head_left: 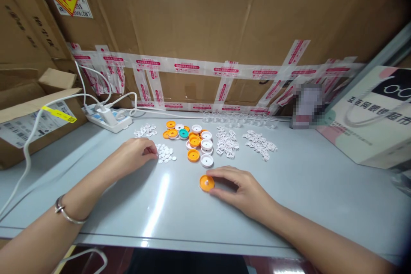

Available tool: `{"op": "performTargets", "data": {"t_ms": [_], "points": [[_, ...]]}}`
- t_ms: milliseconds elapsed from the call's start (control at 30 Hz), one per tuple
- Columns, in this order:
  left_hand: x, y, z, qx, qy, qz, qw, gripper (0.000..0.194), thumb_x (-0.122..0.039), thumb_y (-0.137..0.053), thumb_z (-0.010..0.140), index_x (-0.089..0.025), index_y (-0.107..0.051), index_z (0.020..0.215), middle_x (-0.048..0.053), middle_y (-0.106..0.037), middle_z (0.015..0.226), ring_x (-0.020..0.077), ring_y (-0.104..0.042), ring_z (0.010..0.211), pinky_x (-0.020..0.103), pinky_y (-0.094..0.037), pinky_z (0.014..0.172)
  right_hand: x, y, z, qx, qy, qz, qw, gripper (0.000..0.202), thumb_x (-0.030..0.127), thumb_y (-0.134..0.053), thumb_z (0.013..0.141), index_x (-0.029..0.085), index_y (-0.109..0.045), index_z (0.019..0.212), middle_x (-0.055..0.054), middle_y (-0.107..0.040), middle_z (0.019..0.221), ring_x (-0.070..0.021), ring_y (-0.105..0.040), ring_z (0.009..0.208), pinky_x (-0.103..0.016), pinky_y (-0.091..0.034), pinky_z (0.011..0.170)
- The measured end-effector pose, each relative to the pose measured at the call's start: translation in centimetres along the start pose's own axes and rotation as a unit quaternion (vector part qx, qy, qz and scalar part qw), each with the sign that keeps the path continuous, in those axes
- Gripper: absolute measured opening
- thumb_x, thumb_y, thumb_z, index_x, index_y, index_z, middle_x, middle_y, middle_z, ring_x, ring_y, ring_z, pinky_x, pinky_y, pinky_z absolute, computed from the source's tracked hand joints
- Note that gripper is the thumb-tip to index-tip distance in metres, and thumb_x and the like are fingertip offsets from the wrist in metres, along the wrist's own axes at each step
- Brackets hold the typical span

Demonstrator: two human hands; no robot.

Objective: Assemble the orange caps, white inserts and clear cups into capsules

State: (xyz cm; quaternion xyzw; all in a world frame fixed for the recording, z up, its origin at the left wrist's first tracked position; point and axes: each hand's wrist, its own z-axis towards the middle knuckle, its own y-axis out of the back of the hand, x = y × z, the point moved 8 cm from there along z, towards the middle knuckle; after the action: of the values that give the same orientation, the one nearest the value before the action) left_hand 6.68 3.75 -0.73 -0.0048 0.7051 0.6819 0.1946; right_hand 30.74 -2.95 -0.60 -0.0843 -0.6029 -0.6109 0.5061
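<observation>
My right hand [239,186] grips an orange round cap [207,183] by its edge between thumb and fingers, low over the grey table; a small whitish piece sits at the cap's centre. My left hand [136,154] is at the left edge of a pile of small white discs [165,153], its fingertips pinched together; whatever they hold is too small to make out. Orange and white round caps [193,155], with one teal cap [183,133], lie in a loose group beyond the hands. Small white pronged parts [146,130] lie behind the discs.
White cut-out pieces [227,142] form two piles right of the caps. Clear plastic cups [239,119] line the back. A power strip [111,122] with cables and an open carton [38,124] stand left, a printed bag [369,115] right. A large taped box [205,30] forms the back.
</observation>
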Motion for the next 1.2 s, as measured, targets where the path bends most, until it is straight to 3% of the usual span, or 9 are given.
{"op": "performTargets", "data": {"t_ms": [267,667,800,933,1000,1200], "points": [[-0.9,0.4,0.0,-0.051,-0.051,-0.001,0.997,0.019,-0.032,-0.051,0.076,-0.022,-0.067,0.075,0.003,-0.068,0.078,0.0194,-0.062,0.071,0.027,-0.046,0.065,0.3,-0.2,0.1,0.002,0.019,-0.026,0.999,0.025,0.023,-0.065,0.075,0.023,-0.065,0.1,-0.004,-0.07,0.098,-0.0184,-0.064,0.092,-0.032,-0.049,0.085],[-1.8,0.1,-0.7,-0.047,-0.081,0.129,0.987,0.023,-0.024,-0.045,0.078,-0.019,-0.068,0.077,0.005,-0.069,0.076,0.019,-0.063,0.067,0.026,-0.043,0.061,0.3,-0.2,0.2,0.001,0.024,-0.021,0.999,0.024,0.022,-0.064,0.076,0.022,-0.065,0.1,-0.004,-0.07,0.097,-0.018,-0.063,0.091,-0.032,-0.048,0.084],[-5.3,0.4,-2.0,-0.122,-0.175,0.09,0.973,0.021,-0.019,-0.043,0.083,-0.019,-0.065,0.082,0.004,-0.069,0.083,0.0159,-0.062,0.071,0.025,-0.044,0.065,0.5,-0.3,0.2,0.008,0.029,-0.015,0.999,0.024,0.023,-0.064,0.077,0.022,-0.065,0.101,-0.004,-0.07,0.097,-0.0181,-0.063,0.091,-0.032,-0.048,0.084],[-10.9,-0.5,-4.1,-0.127,-0.335,0.015,0.934,0.017,-0.015,-0.043,0.087,-0.017,-0.061,0.087,0.002,-0.067,0.079,0.0133,-0.062,0.072,0.025,-0.043,0.069,0.6,-0.4,0.2,0.015,0.032,-0.019,0.999,0.024,0.024,-0.064,0.077,0.022,-0.064,0.101,-0.004,-0.07,0.097,-0.0176,-0.063,0.091,-0.032,-0.048,0.084],[-12.8,-0.8,-4.9,-0.136,-0.392,-0.013,0.91,0.015,-0.014,-0.045,0.088,-0.017,-0.059,0.092,0.002,-0.068,0.082,0.0116,-0.062,0.074,0.025,-0.041,0.072,0.6,-0.4,0.3,0.016,0.04,-0.023,0.999,0.024,0.025,-0.063,0.078,0.022,-0.064,0.102,-0.004,-0.07,0.097,-0.0172,-0.063,0.091,-0.032,-0.048,0.084],[-14.3,-1.8,-5.3,-0.151,-0.437,-0.002,0.886,0.013,-0.01,-0.047,0.087,-0.017,-0.058,0.089,0.001,-0.068,0.082,0.0114,-0.061,0.074,0.028,-0.036,0.07,0.4,-0.6,0.3,0.019,0.053,-0.026,0.998,0.024,0.026,-0.063,0.079,0.023,-0.064,0.103,-0.004,-0.07,0.097,-0.0176,-0.063,0.091,-0.032,-0.048,0.083]]}}
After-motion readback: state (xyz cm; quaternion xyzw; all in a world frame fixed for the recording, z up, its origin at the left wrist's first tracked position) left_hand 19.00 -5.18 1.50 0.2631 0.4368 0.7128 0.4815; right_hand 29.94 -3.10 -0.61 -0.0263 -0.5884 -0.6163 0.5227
